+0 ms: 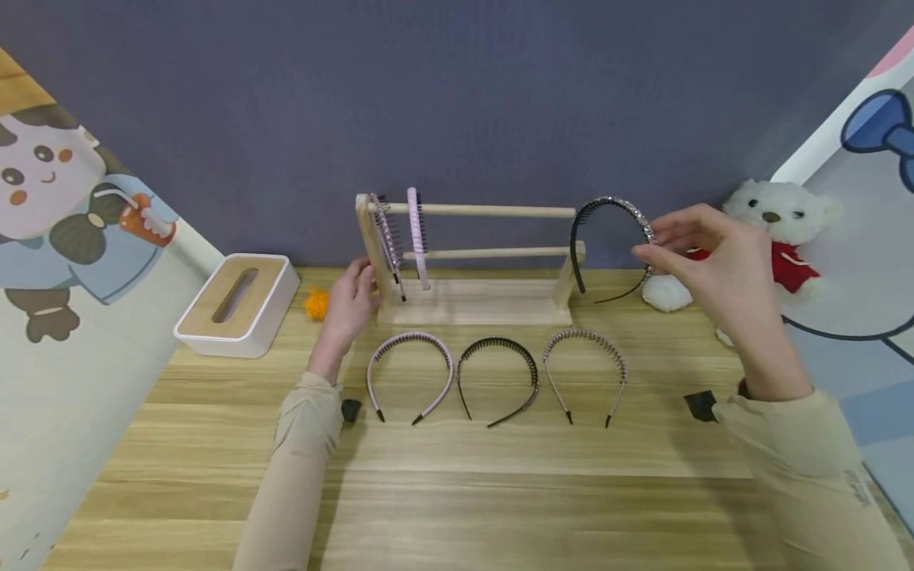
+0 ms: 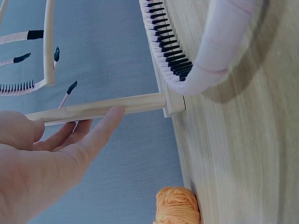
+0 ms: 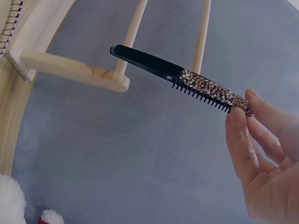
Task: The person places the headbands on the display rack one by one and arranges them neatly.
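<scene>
My right hand pinches a black headband with a glittery stone-covered top and small comb teeth, between thumb and fingers. It hangs at the right end of a wooden rack, its arch overlapping the upper rod's tip in the head view. At the rack's left post, my left hand grips the wood, index finger along it and other fingers partly hidden behind. Two pinkish headbands hang on the left of the rods: a smooth wrapped one and a thinner one.
In front of the rack lie a lilac headband, a black headband and a brownish-pink headband. A tissue box and an orange yarn ball stand left. A white teddy bear sits right; a wall rises behind.
</scene>
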Demonstrator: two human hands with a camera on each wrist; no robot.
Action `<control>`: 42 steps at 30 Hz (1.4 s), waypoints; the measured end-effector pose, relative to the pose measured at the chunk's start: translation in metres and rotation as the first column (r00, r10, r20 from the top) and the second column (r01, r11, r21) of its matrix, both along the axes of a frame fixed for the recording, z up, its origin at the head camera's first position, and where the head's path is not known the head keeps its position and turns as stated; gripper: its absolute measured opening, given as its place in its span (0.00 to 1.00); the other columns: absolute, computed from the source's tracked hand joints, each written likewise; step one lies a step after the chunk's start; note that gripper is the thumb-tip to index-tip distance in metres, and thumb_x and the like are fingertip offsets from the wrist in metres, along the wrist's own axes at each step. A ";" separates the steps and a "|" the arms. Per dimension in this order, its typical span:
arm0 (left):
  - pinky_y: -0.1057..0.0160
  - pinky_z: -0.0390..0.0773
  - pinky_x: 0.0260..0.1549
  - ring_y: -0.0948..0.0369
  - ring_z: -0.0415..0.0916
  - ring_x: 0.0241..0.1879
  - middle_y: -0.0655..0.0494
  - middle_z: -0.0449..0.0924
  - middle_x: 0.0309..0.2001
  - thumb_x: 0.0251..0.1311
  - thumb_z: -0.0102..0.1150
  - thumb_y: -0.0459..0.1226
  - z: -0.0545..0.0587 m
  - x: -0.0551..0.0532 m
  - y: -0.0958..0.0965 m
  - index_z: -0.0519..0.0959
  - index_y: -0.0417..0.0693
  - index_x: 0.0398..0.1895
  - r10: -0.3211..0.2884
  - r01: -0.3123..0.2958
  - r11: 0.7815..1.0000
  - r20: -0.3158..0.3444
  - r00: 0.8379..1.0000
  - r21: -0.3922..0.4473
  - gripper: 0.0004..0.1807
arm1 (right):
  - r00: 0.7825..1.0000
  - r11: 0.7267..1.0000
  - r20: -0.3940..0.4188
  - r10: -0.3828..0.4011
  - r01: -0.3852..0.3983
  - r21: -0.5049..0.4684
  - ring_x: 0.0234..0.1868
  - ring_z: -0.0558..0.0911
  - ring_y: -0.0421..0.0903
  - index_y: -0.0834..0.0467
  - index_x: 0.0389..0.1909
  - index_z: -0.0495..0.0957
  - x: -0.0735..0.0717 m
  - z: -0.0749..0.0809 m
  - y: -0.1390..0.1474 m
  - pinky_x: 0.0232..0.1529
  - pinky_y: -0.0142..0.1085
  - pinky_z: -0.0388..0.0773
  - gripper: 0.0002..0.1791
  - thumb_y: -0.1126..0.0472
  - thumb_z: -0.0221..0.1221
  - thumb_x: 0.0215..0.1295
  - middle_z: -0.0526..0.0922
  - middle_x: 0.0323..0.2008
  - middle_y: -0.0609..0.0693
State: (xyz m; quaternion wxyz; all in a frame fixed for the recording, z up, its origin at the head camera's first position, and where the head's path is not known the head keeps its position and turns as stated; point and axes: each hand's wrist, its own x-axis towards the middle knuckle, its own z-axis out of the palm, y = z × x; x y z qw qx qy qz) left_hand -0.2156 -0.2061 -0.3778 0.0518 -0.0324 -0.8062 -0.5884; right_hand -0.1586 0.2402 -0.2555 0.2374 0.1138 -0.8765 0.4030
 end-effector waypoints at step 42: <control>0.44 0.81 0.66 0.36 0.71 0.70 0.28 0.65 0.75 0.89 0.36 0.39 0.001 0.001 0.000 0.61 0.29 0.80 -0.004 0.005 1.000 -0.008 1.000 0.013 0.27 | 0.979 0.984 -0.126 0.161 -0.169 -0.058 0.35 0.84 0.30 0.66 0.44 0.83 -0.033 0.010 -0.086 0.41 0.25 0.80 0.16 0.66 0.79 0.61 0.89 0.37 0.53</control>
